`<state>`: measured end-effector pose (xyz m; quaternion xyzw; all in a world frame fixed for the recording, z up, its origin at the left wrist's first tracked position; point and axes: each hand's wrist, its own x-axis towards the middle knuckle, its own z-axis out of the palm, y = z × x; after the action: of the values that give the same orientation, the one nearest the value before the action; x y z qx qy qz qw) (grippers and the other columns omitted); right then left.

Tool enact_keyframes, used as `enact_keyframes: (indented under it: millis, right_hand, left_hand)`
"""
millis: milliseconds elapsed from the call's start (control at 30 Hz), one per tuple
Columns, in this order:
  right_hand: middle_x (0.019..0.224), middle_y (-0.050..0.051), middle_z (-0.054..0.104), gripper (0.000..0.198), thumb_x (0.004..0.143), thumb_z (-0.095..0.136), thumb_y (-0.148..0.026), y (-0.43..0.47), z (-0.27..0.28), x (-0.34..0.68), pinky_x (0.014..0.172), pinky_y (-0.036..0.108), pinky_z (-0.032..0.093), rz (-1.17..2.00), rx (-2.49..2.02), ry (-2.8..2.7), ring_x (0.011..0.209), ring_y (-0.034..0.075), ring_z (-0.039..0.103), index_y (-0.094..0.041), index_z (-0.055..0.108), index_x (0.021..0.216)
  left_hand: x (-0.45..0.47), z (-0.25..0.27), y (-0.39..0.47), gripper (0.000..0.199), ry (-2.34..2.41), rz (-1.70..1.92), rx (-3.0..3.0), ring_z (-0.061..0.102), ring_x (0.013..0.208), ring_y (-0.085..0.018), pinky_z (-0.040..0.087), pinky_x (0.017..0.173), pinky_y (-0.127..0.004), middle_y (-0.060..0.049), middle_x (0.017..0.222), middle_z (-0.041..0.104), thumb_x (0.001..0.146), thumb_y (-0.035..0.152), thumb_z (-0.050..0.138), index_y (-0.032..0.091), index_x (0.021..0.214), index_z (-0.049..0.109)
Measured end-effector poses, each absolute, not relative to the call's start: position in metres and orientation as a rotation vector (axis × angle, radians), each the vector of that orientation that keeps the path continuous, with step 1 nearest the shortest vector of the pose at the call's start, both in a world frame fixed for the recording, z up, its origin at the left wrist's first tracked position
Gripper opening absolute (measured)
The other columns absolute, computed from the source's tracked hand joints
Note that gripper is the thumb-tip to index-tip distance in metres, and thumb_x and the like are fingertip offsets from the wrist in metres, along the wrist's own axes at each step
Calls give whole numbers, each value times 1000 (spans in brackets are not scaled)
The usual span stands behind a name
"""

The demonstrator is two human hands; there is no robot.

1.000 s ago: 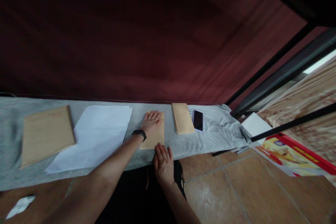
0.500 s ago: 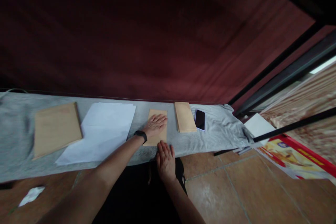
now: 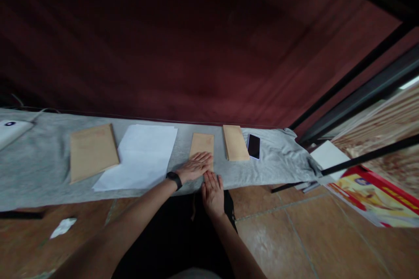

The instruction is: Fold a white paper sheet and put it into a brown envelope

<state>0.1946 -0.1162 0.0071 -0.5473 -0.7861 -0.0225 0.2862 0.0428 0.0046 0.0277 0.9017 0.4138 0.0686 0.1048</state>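
Observation:
A brown paper envelope (image 3: 202, 141) lies flat on the grey cloth in front of me, its lower part covered by my hands. My left hand (image 3: 194, 165), with a black band on the wrist, rests flat across it, fingers stretched to the right. Just below, my right hand (image 3: 213, 192) lies with its fingers out at the envelope's near edge, the fingertips close to my left hand. To the right is a stack of similar brown envelopes (image 3: 236, 143). White paper sheets (image 3: 140, 157) are spread to the left.
A larger brown envelope stack (image 3: 93, 152) overlaps the sheets at the left. Right of the small stack lies a phone (image 3: 253, 146). A white device (image 3: 13, 130) sits at the far left. The grey cloth (image 3: 278, 161) covers a narrow table against a dark red curtain (image 3: 183, 52).
My left hand has slid down the envelope toward its near edge, uncovering the upper part. The view has shifted left, bringing the white device into sight.

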Motion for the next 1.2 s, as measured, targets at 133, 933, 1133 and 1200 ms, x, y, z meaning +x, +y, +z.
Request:
enact_keyframes:
  millis: [133,933,1133,1200]
  right_hand:
    - [137,14,62,41,102,38,-19,-117,8,195,118,48,28,-31,-1474,-2101,137,24,47,-12,56,138]
    - [147,12,53,47,102,36,-20,-117,6,197,120,48,22,-18,-1512,-2168,141,23,42,-13,45,147]
    - [148,14,52,46,104,35,-22,-118,4,196,120,49,22,-22,-1538,-2154,141,25,41,-12,46,147]
    - [149,14,51,47,104,35,-23,-119,5,196,119,49,23,-28,-1559,-2155,141,25,41,-12,45,148]
  left_hand:
    - [37,29,-21,56,1207,237,2651,28,149,-15,22,121,-35,-6,161,34,104,44,22,22,155,32]
    - [14,27,-77,68,1303,338,2754,18,153,-21,16,124,-39,-10,165,26,100,58,32,20,156,27]
    - [14,28,-79,68,1311,340,2748,19,153,-21,15,124,-39,-11,164,27,100,57,34,18,155,28]
    - [14,28,-78,69,1302,341,2748,19,153,-21,15,124,-39,-11,164,26,100,58,34,18,155,28]
